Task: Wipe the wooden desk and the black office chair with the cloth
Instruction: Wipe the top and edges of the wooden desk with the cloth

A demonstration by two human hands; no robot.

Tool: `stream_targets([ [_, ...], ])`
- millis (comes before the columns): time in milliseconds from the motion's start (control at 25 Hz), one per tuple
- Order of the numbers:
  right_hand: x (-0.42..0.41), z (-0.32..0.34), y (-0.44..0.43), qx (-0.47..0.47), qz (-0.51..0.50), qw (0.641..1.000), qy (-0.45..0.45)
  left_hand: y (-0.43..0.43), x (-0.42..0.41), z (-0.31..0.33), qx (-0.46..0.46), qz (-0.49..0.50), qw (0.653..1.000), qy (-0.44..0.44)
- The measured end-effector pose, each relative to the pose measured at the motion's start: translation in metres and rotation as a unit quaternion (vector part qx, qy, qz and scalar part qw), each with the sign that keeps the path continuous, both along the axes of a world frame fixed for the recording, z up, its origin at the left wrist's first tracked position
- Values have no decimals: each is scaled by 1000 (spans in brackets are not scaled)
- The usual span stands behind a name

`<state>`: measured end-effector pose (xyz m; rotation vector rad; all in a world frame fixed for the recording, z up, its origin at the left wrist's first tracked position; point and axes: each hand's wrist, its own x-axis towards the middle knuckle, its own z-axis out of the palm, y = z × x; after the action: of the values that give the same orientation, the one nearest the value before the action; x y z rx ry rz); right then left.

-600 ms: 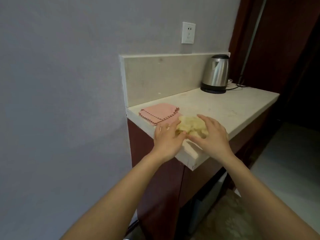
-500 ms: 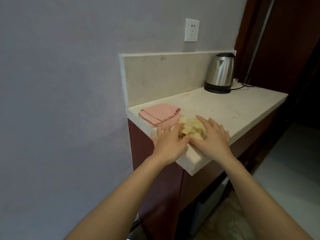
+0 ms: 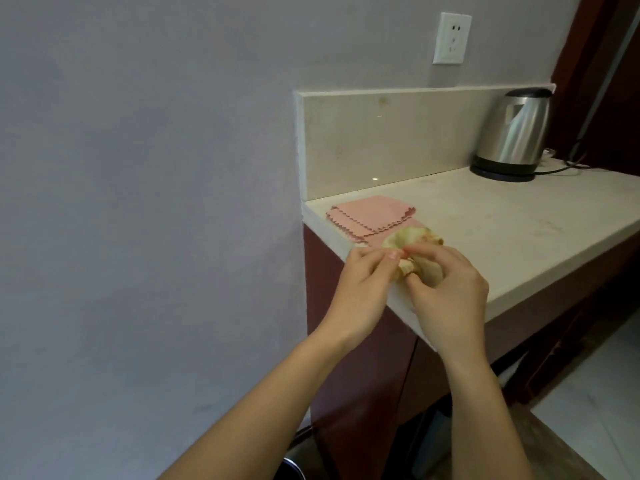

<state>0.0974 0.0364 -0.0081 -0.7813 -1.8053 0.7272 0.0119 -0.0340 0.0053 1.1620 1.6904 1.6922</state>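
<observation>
I hold the cloth [image 3: 406, 239] bunched up in both hands over the near corner of the counter [image 3: 502, 233]. My left hand [image 3: 360, 285] pinches one edge between thumb and fingers, and my right hand [image 3: 450, 299] curls round the rest. Whether it touches the top, I can't tell. Just behind it lie the pink cloths [image 3: 367, 216], folded flat. A kettle [image 3: 512, 133] stands at the far end, well apart, with a socket [image 3: 451, 38] on the wall above.

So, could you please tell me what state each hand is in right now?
The left hand pinches the crumpled pale-yellow cloth.
The right hand is closed, gripping the same cloth.
</observation>
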Motion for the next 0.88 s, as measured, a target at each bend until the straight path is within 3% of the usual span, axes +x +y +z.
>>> stream_targets([
  [160,-35,4,-71,-22,119,991,62,-73,-26,-1,65,82,992,-75],
  [480,-127,-17,-294,-23,338,940,31,-322,-98,-35,160,251,938,-179],
  [680,-180,-42,-465,-19,489,872,9,-519,-128,-59,125,378,906,-146],
  [880,-227,-61,-655,-14,638,769,-37,-721,-129,-77,100,577,803,-108],
])
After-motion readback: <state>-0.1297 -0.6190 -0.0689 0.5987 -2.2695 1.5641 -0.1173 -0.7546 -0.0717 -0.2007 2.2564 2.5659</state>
